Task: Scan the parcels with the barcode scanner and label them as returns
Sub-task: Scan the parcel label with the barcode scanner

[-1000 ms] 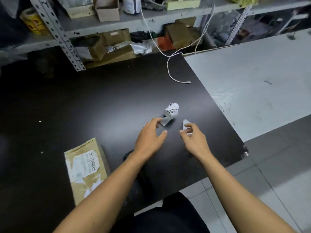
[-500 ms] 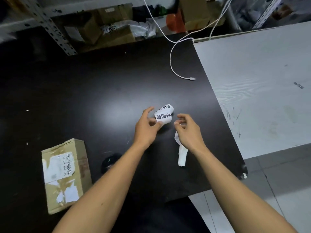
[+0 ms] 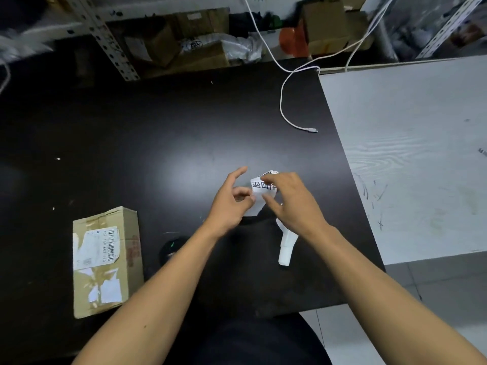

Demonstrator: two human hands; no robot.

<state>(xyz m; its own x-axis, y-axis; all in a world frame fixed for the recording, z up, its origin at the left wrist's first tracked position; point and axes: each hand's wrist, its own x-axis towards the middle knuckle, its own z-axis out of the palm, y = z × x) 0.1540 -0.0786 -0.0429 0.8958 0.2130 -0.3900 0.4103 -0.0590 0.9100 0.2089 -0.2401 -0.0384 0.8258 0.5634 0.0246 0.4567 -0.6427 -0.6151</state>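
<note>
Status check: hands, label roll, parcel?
Both hands on the label roll: left hand pinches it, right hand peels at it. Backing strip trails below. Parcel sits apart at left, no return label visible. Nothing in the way.

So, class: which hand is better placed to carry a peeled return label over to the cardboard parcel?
Left hand: it pinches the label roll and is nearer the cardboard parcel.

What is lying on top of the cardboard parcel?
On the cardboard parcel sit a white barcode label and torn white label scraps. No return label is on it. Its underside is hidden.
</note>
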